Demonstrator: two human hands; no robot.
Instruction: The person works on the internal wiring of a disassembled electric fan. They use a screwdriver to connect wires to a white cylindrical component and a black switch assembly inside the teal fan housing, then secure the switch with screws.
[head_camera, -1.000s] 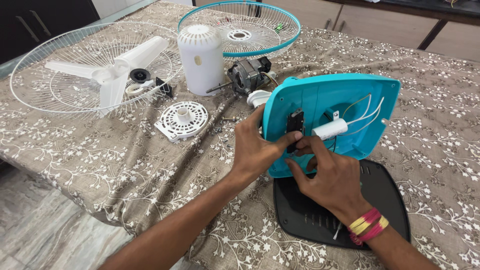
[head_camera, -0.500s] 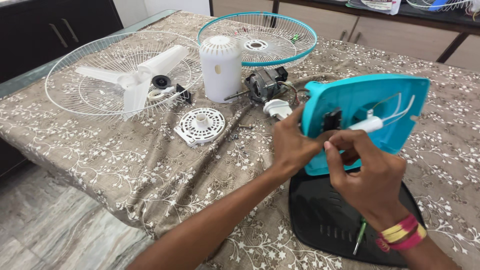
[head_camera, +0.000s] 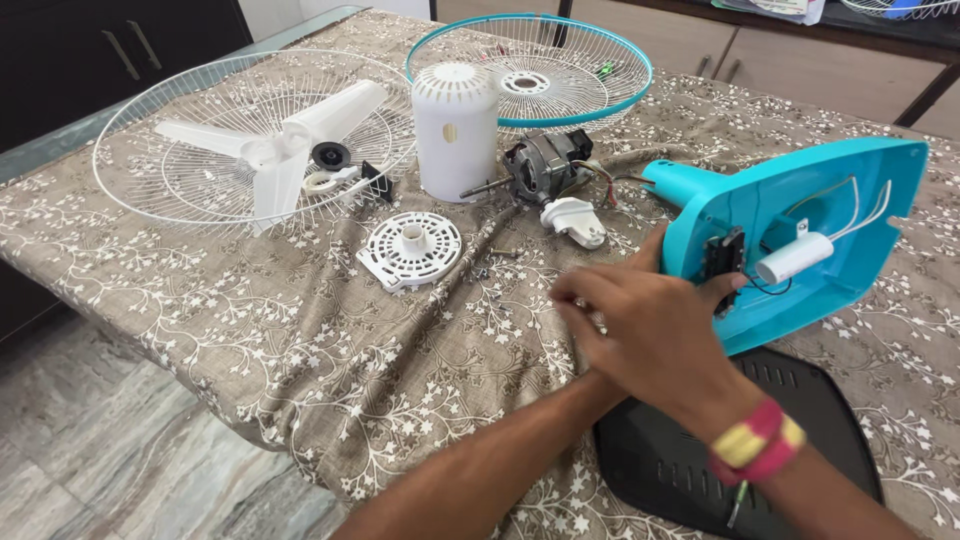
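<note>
Nearest you, a black base cover (head_camera: 830, 450) lies flat on the worktop (head_camera: 300, 330), partly under your forearms. Your right hand (head_camera: 660, 335) crosses in front, fingers spread loosely and gripping nothing that shows. Your left hand (head_camera: 650, 255) is mostly hidden behind it; it seems to steady the turquoise fan base (head_camera: 850, 190), but I cannot tell how firmly it grips. That base stands tilted on edge just beyond your hands, with a white capacitor (head_camera: 795, 258) and thin wires inside. It looks like a light, stiff plastic shell; hold it by the outer rim or neck, not the wiring, which looks fragile. Further off lie a white vented disc (head_camera: 410, 250), the motor (head_camera: 540, 168), a white motor housing (head_camera: 455, 130), the blade (head_camera: 280, 150) in a wire guard (head_camera: 130, 150), and a second guard (head_camera: 620, 90).
</note>
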